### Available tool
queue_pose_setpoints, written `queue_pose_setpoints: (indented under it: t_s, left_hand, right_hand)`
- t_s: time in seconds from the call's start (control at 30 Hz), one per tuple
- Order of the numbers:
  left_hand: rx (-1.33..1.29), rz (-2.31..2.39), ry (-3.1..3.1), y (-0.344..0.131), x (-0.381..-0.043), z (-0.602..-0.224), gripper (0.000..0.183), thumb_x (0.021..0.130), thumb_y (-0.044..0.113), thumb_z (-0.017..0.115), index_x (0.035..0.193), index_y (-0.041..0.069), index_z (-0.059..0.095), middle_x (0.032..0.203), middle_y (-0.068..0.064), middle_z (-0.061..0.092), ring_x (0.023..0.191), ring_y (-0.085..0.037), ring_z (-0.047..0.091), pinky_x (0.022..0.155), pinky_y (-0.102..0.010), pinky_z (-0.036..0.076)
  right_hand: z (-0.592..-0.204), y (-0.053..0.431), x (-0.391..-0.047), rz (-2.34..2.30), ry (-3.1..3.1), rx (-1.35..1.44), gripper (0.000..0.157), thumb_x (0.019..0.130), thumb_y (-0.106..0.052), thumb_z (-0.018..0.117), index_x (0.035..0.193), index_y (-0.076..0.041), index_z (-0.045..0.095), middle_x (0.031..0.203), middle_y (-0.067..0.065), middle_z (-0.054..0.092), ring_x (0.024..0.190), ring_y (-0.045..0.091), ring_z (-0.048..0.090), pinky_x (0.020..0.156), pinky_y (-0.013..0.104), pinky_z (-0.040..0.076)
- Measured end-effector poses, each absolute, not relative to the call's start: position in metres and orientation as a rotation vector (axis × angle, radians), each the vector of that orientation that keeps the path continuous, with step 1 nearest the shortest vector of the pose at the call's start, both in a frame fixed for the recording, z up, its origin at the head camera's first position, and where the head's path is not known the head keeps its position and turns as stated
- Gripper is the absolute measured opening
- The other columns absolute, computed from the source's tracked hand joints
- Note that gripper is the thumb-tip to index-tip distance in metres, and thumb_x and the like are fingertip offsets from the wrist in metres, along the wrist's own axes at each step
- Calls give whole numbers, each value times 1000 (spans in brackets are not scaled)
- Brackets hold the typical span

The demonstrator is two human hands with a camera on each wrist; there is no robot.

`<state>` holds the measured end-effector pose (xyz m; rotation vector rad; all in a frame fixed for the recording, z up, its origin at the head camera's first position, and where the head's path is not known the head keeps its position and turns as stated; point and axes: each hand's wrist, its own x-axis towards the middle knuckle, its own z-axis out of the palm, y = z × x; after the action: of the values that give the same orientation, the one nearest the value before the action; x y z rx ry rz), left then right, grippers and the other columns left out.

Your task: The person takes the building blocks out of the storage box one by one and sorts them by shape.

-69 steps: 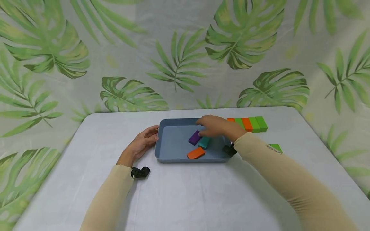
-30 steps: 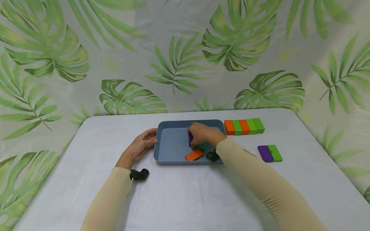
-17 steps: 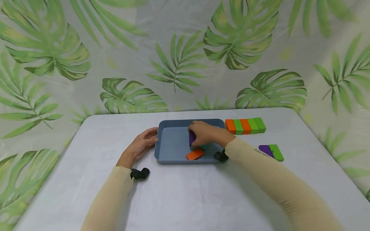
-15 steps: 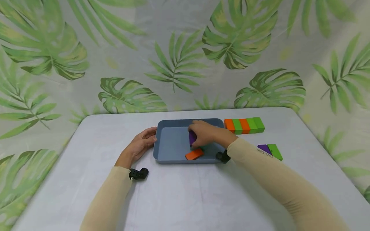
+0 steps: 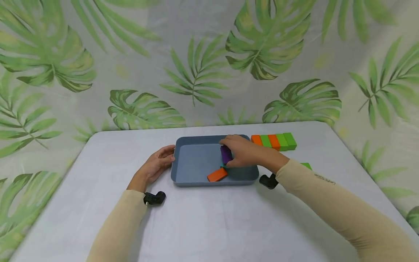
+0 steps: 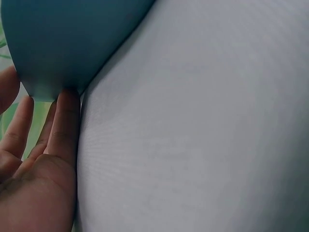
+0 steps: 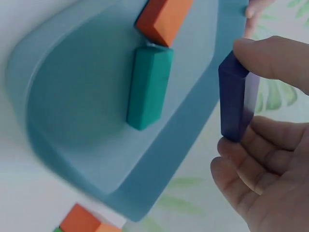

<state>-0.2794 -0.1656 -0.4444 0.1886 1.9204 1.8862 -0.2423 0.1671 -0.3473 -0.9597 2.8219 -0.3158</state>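
My right hand (image 5: 243, 151) pinches a purple block (image 5: 226, 155) over the right half of a blue-grey tray (image 5: 188, 183). In the right wrist view the purple block (image 7: 235, 96) stands lengthwise between thumb and fingertips, raised off the tray floor. A teal block (image 7: 149, 87) lies in the tray, end to end with an orange block (image 7: 164, 19). From the head the teal one is mostly hidden by the right hand, while the orange block (image 5: 217, 175) shows near the front wall. My left hand (image 5: 157, 165) touches the tray's left side with fairly straight fingers (image 6: 63, 125).
Beyond the tray's right back corner lies a row of orange and green blocks (image 5: 274, 142) set side by side. Nearer on the right, a green block (image 5: 306, 165) shows partly behind the right sleeve (image 5: 314, 185). Both lie on the white-covered table (image 5: 203, 222).
My right hand reached into the tray, took hold of the purple block and has lifted it and shifted right with it. The left hand has stayed at the tray's side.
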Motion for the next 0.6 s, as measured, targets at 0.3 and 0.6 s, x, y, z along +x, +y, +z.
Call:
queue_pose_setpoints:
  t_s: [0.3,0.6]
  left_hand:
    - [180,1903,1916,-165,-279,-446,64,100,4,51,158,6,22,164,-17,24,149,-33,29,106,-24,41]
    - [185,1913,1909,-165,-280,-445,65,100,2,51,158,5,22,164,-17,23,150,-33,27,103,-20,42]
  right_hand:
    - [-332,191,-237,-419,2880,-923,60,82,-16,76,135,2,54,124,13,60,104,24,57,92,41,54]
    - [-317,224,-230,-439,2912,-896,62,82,-13,76,137,4,52,128,17,58,101,25,59,88,42,54]
